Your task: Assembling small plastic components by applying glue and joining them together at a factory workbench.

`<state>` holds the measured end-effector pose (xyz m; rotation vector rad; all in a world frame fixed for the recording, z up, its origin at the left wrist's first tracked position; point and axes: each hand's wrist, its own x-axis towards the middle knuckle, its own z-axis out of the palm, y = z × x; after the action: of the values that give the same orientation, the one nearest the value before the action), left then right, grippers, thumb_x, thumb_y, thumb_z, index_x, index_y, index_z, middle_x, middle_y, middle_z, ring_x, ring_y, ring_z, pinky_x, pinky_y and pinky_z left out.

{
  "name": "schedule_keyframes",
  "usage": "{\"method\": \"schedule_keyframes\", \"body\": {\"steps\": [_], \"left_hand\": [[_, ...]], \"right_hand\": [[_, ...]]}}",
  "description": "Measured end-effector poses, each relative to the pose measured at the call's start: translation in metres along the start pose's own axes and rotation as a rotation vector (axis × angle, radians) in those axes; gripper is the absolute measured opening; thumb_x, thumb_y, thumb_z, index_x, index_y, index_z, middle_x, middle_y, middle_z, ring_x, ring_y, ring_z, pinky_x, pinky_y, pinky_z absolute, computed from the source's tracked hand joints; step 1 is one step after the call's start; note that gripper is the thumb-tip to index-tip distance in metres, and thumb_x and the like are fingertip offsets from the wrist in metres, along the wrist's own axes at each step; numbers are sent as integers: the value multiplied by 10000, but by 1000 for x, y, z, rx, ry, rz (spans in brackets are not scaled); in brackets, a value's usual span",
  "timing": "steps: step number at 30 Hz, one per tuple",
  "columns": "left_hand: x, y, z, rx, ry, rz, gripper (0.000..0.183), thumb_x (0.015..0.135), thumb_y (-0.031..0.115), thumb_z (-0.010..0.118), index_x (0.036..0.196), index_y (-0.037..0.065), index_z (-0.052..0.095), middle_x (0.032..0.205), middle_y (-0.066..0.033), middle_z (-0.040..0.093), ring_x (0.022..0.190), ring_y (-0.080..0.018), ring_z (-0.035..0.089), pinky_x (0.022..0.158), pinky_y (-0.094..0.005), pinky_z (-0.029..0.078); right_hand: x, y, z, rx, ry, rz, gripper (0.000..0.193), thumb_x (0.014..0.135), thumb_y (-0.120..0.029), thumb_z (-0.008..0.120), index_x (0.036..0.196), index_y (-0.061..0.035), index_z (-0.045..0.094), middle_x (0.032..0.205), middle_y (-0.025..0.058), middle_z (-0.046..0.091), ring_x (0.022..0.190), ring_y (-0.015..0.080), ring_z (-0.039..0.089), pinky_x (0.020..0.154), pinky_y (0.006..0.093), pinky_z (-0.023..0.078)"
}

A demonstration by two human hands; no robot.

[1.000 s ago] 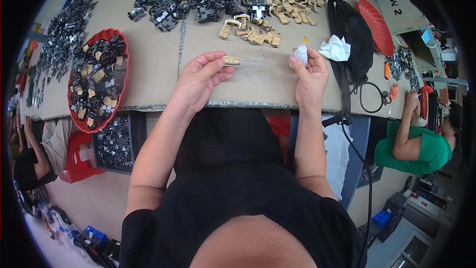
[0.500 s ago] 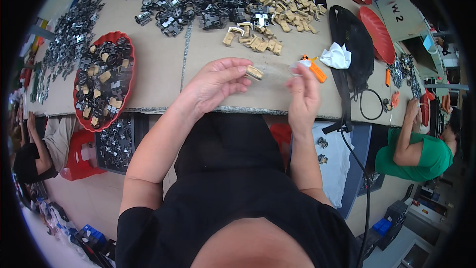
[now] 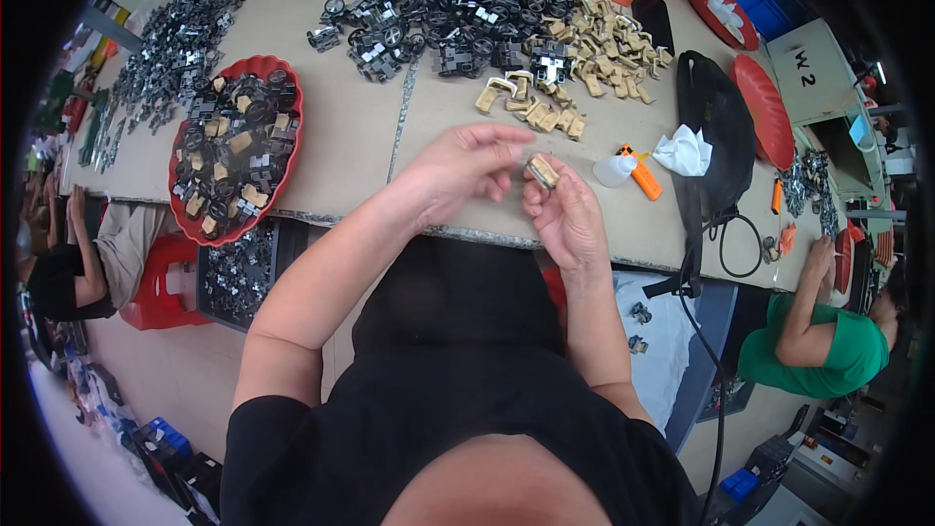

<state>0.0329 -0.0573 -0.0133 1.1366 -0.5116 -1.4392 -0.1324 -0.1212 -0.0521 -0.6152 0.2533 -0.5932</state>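
Between the thumb and fingers of my right hand [image 3: 570, 224] is a small tan block-like part [image 3: 542, 171] with a shiny metal edge. My left hand [image 3: 458, 173] hovers just left of it, fingers stretched and apart, with nothing visible in them. Beyond my hands lies a heap of similar tan parts [image 3: 609, 44], some with light metal loops. Beside that heap rises a large pile of black and silver parts with small wheels [image 3: 458, 10]. To the right of my right hand are a small translucent white bottle [image 3: 614, 170] and an orange tool [image 3: 643, 178].
A scalloped red tray [image 3: 297, 127] of mixed black and tan parts stands at the left. Crumpled white tissue [image 3: 684, 151] and a black bag [image 3: 716, 117] with a hanging strap and cable lie right. A co-worker in a green shirt [image 3: 818, 341] sits far right.
The tan part has passed from my left hand to my right hand, which came in from the right. My left fingers have opened. The whole view has shifted slightly.
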Motion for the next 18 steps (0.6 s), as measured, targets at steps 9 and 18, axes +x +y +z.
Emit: {"method": "schedule_keyframes", "body": {"steps": [9, 18], "left_hand": [[57, 33, -52, 467, 621, 278, 240, 824, 156, 604, 957, -20, 511, 632, -33, 524, 467, -83, 474, 360, -215, 358], [-7, 57, -58, 1629, 192, 817, 63, 781, 56, 550, 842, 68, 557, 783, -75, 535, 717, -210, 557, 595, -290, 455]], "right_hand": [[2, 3, -9, 61, 17, -59, 289, 796, -130, 643, 1026, -11, 515, 956, 100, 577, 745, 116, 508, 654, 220, 419], [3, 2, -8, 54, 20, 15, 355, 810, -134, 628, 1103, 11, 490, 966, 93, 578, 767, 131, 527, 692, 245, 442]]}}
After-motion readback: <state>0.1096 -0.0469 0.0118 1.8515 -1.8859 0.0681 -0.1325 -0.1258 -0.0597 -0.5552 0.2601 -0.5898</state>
